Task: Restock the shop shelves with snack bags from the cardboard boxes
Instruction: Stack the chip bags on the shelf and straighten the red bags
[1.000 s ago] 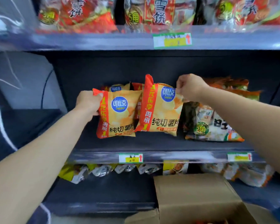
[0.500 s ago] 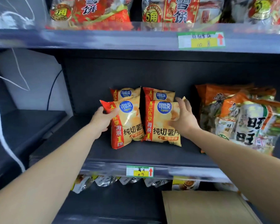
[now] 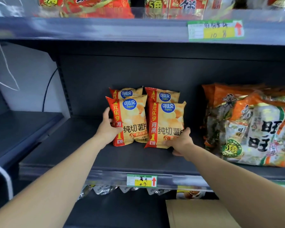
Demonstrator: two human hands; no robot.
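Several yellow-and-red chip bags stand upright on the dark middle shelf (image 3: 72, 155). The front left chip bag (image 3: 132, 120) has my left hand (image 3: 108, 129) gripping its left edge, thumb on its front. The front right chip bag (image 3: 167, 125) has my right hand (image 3: 181, 142) holding its lower right corner, fingers under the bottom edge. Two more chip bags (image 3: 163, 95) stand right behind them, mostly covered. A corner of the cardboard box (image 3: 196, 214) shows at the bottom, its contents out of sight.
A stack of large orange-and-white rice cracker bags (image 3: 253, 129) fills the shelf's right side. Red snack bags (image 3: 89, 7) line the upper shelf. Silver-edged bags (image 3: 104, 190) hang on the shelf below. Price tags (image 3: 141, 180) sit on the shelf rails. A white cord (image 3: 5, 175) hangs at the left.
Both front bags were set down upright on the shelf and pushed together. My right hand slid from the right bag's top to its lower corner. The camera moved closer.
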